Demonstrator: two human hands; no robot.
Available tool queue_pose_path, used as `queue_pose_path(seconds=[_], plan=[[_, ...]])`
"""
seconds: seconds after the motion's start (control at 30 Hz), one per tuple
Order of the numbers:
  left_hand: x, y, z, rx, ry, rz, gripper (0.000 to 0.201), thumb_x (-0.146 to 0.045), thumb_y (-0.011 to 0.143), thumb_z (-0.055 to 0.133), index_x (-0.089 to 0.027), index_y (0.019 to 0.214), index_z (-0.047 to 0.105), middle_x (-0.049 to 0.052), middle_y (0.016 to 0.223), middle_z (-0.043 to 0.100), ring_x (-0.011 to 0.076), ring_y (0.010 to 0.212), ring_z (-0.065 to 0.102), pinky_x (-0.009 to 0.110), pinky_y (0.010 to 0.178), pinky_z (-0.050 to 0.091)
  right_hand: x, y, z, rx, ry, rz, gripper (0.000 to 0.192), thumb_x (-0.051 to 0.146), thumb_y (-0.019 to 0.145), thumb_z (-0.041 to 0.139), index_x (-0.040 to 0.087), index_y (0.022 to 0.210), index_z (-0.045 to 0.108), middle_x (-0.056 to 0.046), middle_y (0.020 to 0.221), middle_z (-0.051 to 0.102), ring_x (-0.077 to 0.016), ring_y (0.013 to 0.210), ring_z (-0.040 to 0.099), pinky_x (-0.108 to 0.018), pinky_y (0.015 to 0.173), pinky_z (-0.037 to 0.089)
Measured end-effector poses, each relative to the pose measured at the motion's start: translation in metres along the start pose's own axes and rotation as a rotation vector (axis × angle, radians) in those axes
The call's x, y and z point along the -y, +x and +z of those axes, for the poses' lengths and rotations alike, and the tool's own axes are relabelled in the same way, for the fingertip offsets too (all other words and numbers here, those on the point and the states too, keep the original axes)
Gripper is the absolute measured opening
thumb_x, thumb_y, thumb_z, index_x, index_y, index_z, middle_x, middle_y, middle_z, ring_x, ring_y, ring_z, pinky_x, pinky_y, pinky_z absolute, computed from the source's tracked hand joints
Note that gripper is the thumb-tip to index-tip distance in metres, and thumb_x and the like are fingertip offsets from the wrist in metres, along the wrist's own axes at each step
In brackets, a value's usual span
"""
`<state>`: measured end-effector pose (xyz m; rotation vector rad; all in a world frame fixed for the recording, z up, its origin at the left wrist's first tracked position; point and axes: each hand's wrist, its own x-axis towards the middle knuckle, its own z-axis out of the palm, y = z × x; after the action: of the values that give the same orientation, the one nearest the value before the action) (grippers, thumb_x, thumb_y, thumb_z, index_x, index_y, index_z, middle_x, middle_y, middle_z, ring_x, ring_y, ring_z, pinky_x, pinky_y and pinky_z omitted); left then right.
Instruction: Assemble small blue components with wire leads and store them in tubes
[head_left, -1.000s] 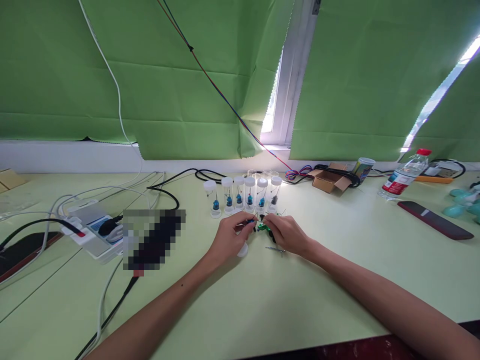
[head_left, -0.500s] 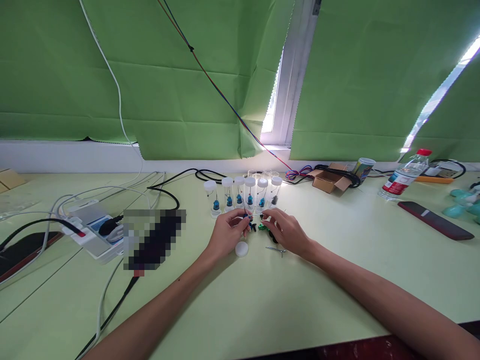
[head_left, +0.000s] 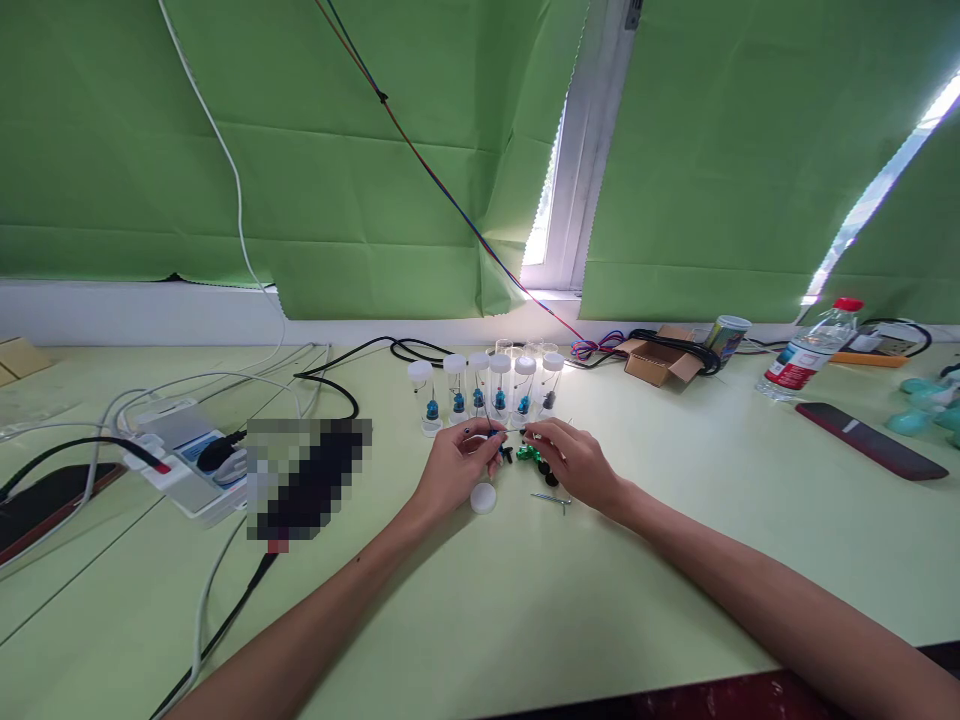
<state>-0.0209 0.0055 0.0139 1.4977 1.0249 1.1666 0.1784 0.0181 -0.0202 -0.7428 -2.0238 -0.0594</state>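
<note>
- Head view: a pale green bench [head_left: 480, 600] carries a row of six clear vials [head_left: 487, 392] with white caps, standing upright just behind both hands; small blue pieces sit inside most of them, a dark piece in the rightmost
- A loose white cap [head_left: 484, 498] lies flat on the bench just below the left hand [head_left: 450, 468]; a thin metal pin [head_left: 551, 498] lies just beside the right hand [head_left: 574, 465]
- Further off: a white power strip [head_left: 187, 460] with cables at left, a cardboard box [head_left: 660, 360], a plastic water bottle [head_left: 810, 352] lying tilted and a dark phone [head_left: 870, 440] at right, all well apart from the hands; green curtains hang behind
- A thin wire lead [head_left: 508, 430] spans the gap between the hands; the left fingers [head_left: 484, 440] pinch narrow on its blue-tipped end, the right fingers [head_left: 536, 432] pinch narrow on the other end
- Small green and black parts [head_left: 529, 455] lie on the bench just under that wire, between the two hands; too small to tell their shape
</note>
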Motion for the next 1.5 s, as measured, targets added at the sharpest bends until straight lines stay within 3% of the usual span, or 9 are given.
queue_pose_path(seconds=[0.7, 1.07, 1.27, 1.5], plan=[[0.003, -0.007, 0.004, 0.001, 0.205, 0.157, 0.025, -0.038, 0.084, 0.060, -0.017, 0.094, 0.068, 0.002, 0.070, 0.061, 0.0121, 0.058, 0.053, 0.025, 0.060, 0.049, 0.002, 0.002, -0.002, -0.012, 0.012, -0.036, 0.018, 0.019, 0.100, 0.040, 0.018, 0.100, 0.058, -0.004, 0.075, 0.059, -0.0125, 0.064, 0.052, -0.024, 0.058, 0.043], [0.009, -0.006, 0.003, 0.030, 0.266, 0.230, 0.016, -0.031, 0.087, 0.057, -0.018, 0.092, 0.066, 0.001, 0.076, 0.062, 0.0103, 0.058, 0.053, 0.023, 0.060, 0.048, 0.005, 0.003, -0.004, -0.048, 0.015, -0.033, 0.020, 0.016, 0.099, 0.041, 0.018, 0.111, 0.057, -0.006, 0.083, 0.066, -0.0133, 0.067, 0.061, -0.025, 0.061, 0.049], [0.008, -0.007, 0.004, 0.023, 0.255, 0.207, 0.016, -0.031, 0.086, 0.057, -0.018, 0.089, 0.066, 0.001, 0.074, 0.061, 0.0103, 0.058, 0.053, 0.023, 0.060, 0.047, 0.005, 0.001, -0.003, -0.058, 0.039, -0.004, 0.017, 0.015, 0.097, 0.045, 0.019, 0.110, 0.056, -0.006, 0.087, 0.069, -0.0133, 0.070, 0.065, -0.024, 0.065, 0.053], [0.000, -0.006, 0.006, -0.008, 0.130, 0.090, 0.021, -0.037, 0.082, 0.062, -0.017, 0.089, 0.065, 0.000, 0.064, 0.058, 0.0119, 0.056, 0.052, 0.024, 0.058, 0.045, 0.007, 0.002, -0.003, -0.088, 0.032, 0.013, 0.020, 0.016, 0.097, 0.048, 0.019, 0.114, 0.056, -0.007, 0.094, 0.068, -0.0140, 0.074, 0.066, -0.025, 0.065, 0.053]])
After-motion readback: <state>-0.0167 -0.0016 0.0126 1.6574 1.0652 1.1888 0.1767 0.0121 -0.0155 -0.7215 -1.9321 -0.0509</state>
